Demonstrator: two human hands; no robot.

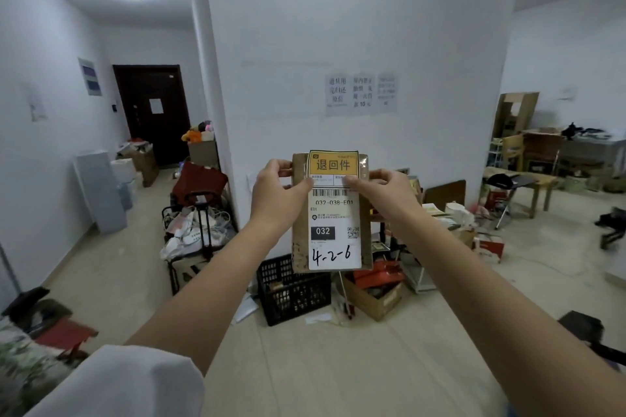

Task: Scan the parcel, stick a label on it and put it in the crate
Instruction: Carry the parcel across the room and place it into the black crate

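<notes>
I hold a flat brown cardboard parcel [299,240] upright in front of me at arm's length. A white shipping label [333,230] with a barcode, "032" and handwritten "4-2-6" covers its face. A yellow label [333,164] sits at the parcel's top edge, above the white one. My left hand [279,188] grips the parcel's upper left side, thumb pressed on the yellow label's lower edge. My right hand [381,188] grips the upper right side, thumb on the same edge. A black plastic crate [291,291] stands on the floor below the parcel.
An open cardboard box [372,294] with red items sits right of the crate. A luggage trolley with bags [200,230] stands left by the white wall corner. Tables and clutter [528,179] fill the right room. A red stool [64,337] is at lower left.
</notes>
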